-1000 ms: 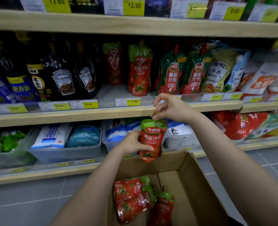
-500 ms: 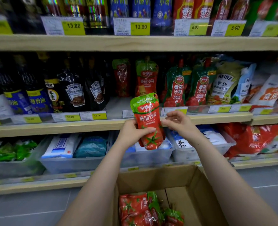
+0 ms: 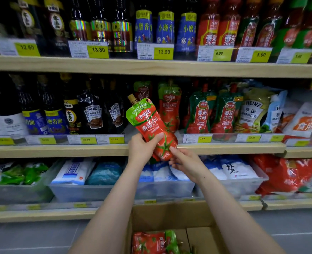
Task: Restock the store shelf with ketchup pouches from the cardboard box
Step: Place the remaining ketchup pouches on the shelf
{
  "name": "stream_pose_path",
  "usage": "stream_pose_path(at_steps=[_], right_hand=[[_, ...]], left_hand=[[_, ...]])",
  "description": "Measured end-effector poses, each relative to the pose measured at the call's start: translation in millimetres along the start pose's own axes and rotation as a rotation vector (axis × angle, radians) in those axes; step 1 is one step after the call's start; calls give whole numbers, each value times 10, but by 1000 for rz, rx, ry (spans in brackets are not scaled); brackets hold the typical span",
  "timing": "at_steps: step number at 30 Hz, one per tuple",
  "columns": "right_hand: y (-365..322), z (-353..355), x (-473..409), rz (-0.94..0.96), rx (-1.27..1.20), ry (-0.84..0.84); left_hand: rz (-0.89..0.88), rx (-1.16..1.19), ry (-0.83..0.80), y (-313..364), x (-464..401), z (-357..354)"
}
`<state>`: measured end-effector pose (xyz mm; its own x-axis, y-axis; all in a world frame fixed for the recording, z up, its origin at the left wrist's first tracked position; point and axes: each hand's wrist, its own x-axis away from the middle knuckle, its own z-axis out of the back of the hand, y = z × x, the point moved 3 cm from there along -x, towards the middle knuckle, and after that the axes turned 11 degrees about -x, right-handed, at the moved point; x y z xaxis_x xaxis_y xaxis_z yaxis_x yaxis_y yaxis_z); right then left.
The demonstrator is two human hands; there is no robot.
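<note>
A red and green ketchup pouch [image 3: 148, 123] with a gold cap is held up, tilted left, in front of the middle shelf [image 3: 59, 150]. My left hand [image 3: 142, 149] grips its lower left side, thumb across the front. At its bottom right corner, my right hand [image 3: 183, 159] pinches the pouch. Two matching pouches [image 3: 169, 107] stand on the shelf just behind it. The open cardboard box [image 3: 171, 213] sits below with more ketchup pouches [image 3: 154, 241] inside.
Dark Heinz sauce pouches [image 3: 93, 117] stand left of the gap on the middle shelf, green tomato ketchup pouches [image 3: 200, 114] to its right. Bottles [image 3: 165, 28] fill the top shelf. Plastic bins [image 3: 96, 191] of salt bags line the lower shelf. Grey floor lies around the box.
The pouch has risen from just above the box to middle-shelf height and now tilts left. My right hand slid from its top to its bottom corner. The view has tilted upward.
</note>
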<state>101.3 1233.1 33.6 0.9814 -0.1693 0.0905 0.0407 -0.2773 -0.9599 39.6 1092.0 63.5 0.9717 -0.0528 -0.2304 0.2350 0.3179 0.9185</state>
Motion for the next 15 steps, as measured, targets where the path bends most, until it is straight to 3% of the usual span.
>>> stream_pose_path(at_steps=[4, 9, 15], right_hand=[[4, -90, -1, 6, -133, -6], [31, -228, -36, 26, -367, -62], [22, -306, -16, 27, -371, -173]], left_hand=[[-31, -18, 30, 5, 26, -28], [79, 87, 47, -113, -13, -31], [81, 124, -23, -135, -51, 57]])
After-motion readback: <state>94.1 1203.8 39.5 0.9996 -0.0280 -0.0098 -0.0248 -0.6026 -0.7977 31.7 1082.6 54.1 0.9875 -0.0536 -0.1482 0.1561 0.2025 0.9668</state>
